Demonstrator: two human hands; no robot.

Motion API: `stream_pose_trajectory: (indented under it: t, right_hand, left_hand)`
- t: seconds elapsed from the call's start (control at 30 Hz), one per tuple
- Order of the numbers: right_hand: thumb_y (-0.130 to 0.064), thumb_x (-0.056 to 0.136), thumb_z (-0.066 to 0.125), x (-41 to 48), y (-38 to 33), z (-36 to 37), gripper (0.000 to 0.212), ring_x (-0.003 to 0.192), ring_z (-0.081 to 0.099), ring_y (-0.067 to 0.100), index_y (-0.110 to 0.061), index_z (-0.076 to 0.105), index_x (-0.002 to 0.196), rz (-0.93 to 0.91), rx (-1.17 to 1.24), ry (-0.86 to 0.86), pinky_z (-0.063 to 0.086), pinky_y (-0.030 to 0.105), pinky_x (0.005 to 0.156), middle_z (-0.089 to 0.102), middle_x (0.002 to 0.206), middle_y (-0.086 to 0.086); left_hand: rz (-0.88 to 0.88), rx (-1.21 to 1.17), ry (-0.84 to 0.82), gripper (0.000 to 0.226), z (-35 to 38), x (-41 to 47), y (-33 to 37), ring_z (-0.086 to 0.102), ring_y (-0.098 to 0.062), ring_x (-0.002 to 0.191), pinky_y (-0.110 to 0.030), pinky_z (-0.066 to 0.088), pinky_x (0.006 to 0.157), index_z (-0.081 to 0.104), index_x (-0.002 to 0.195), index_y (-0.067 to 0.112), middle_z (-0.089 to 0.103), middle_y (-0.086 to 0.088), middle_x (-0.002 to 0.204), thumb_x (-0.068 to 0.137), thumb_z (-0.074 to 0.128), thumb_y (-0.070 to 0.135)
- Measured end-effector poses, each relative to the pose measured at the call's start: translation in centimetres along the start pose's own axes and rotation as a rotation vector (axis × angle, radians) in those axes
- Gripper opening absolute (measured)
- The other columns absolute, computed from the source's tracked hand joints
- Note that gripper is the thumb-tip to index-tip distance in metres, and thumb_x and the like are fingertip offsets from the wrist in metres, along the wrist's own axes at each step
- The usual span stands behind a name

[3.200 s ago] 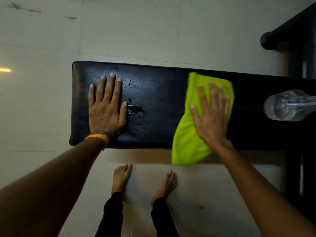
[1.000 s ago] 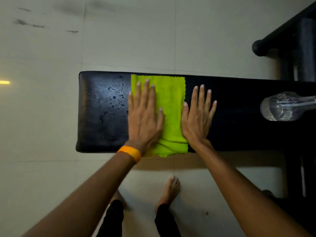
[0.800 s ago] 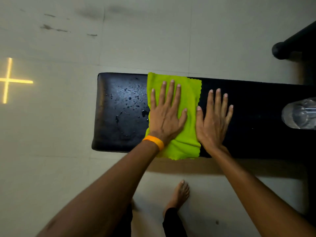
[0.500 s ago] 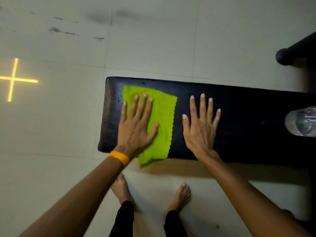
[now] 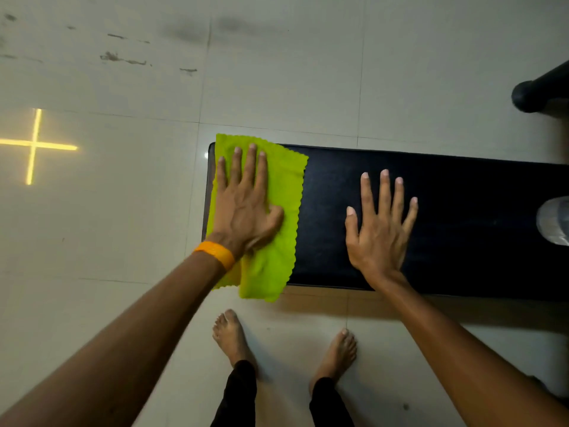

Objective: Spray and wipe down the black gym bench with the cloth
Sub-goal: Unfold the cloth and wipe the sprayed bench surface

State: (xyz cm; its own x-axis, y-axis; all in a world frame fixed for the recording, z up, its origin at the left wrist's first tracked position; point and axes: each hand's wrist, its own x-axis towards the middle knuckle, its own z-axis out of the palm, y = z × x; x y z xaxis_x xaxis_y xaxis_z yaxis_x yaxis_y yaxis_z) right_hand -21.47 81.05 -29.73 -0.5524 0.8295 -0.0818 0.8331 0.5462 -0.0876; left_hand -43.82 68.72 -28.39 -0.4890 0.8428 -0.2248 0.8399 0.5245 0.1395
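Cloth (image 5: 277, 217) lies under flat left hand (image 5: 246, 208) (bench (image 5: 462, 211) end).

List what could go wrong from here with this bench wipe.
1. The cloth already overhangs the bench at its end and near edge; one more push by the left hand may slide it off onto the floor.
2. The clear bottle stands at the frame's right edge, on the bench; a return sweep could knock it over.

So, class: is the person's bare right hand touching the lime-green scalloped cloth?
Apart. In the head view, the right hand lies flat on the black padded bench, with bare bench showing between it and the lime-green scalloped cloth.
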Motion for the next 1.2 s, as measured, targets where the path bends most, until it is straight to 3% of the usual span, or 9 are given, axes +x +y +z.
stream_pose_trajectory:
  t: [0.13,0.27,0.4,0.67,0.87,0.97,1.07,1.2]
  right_hand:
    - [-0.049,0.102,0.029,-0.4,-0.3,0.2,0.065,0.157,0.003,0.029,-0.029,0.01,0.161,0.009,-0.011,0.001,0.008,0.059,0.124,0.006,0.17,0.005]
    - [-0.049,0.102,0.029,-0.1,-0.6,0.1,0.065,0.157,0.003,0.029,-0.029,0.011,0.161,0.005,-0.02,0.008,0.007,0.059,0.124,0.006,0.17,0.005]
    - [-0.049,0.102,0.028,-0.1,-0.5,0.2,0.064,0.157,0.002,0.029,-0.029,0.01,0.161,0.009,-0.028,-0.004,0.007,0.059,0.124,0.005,0.17,0.005]
    - [-0.049,0.102,0.027,-0.1,-0.2,-0.1,0.064,0.157,0.003,0.03,-0.028,0.011,0.161,0.011,-0.044,-0.001,0.009,0.059,0.123,0.006,0.17,0.005]
    - [-0.049,0.102,0.026,0.0,-0.4,0.3,0.064,0.157,0.003,0.03,-0.029,0.011,0.161,0.006,-0.024,0.007,0.007,0.059,0.123,0.005,0.17,0.005]
    - [-0.049,0.102,0.026,-0.1,-0.3,0.3,0.064,0.157,0.003,0.03,-0.028,0.011,0.161,0.008,-0.031,-0.008,0.008,0.06,0.123,0.005,0.17,0.006]
    - [-0.048,0.102,0.027,-0.2,-0.2,0.0,0.064,0.157,0.004,0.03,-0.028,0.012,0.161,0.017,-0.025,-0.011,0.008,0.06,0.123,0.007,0.17,0.006]
    - [-0.049,0.102,0.027,-0.1,-0.6,-0.1,0.064,0.156,0.005,0.03,-0.028,0.013,0.161,0.006,-0.013,-0.006,0.008,0.059,0.123,0.007,0.17,0.006]
  left_hand:
    - [-0.168,-0.099,0.042,0.088,1.0,-2.2,4.7,0.0,-0.039,0.156,-0.057,0.004,0.126,0.012,0.16,0.004,0.005,-0.021,0.168,0.088,0.032,0.049]
    - [-0.03,-0.104,0.098,0.075,1.7,-1.9,0.4,0.002,-0.03,0.157,-0.053,0.002,0.126,0.014,0.162,0.018,0.008,-0.007,0.17,0.097,0.03,0.053]
    - [-0.093,-0.109,0.108,0.072,1.2,1.4,-2.2,0.004,-0.031,0.157,-0.056,0.005,0.125,0.016,0.162,0.021,0.01,-0.007,0.17,0.099,0.024,0.054]
    - [-0.023,-0.081,0.109,0.073,3.0,-7.0,-0.4,0.002,-0.035,0.157,-0.065,0.01,0.121,0.017,0.162,0.022,0.009,-0.007,0.17,0.099,0.031,0.057]
    - [-0.167,-0.285,0.17,0.07,1.7,0.5,-3.4,0.004,-0.036,0.156,-0.048,0.016,0.125,0.021,0.161,0.023,0.011,-0.008,0.17,0.101,0.033,0.055]
    - [-0.211,-0.149,0.158,0.068,2.7,-2.5,-1.0,0.004,-0.037,0.156,-0.057,0.015,0.123,0.017,0.162,0.024,0.009,-0.008,0.17,0.103,0.028,0.055]
    - [-0.084,-0.031,0.096,0.067,3.5,-6.9,3.4,0.001,-0.038,0.156,-0.067,0.008,0.121,0.014,0.162,0.024,0.007,-0.01,0.17,0.104,0.024,0.056]
    - [0.001,-0.023,0.109,0.066,2.5,-1.8,4.5,0.002,-0.033,0.157,-0.069,0.006,0.119,0.012,0.162,0.029,0.007,-0.005,0.171,0.104,0.019,0.059]
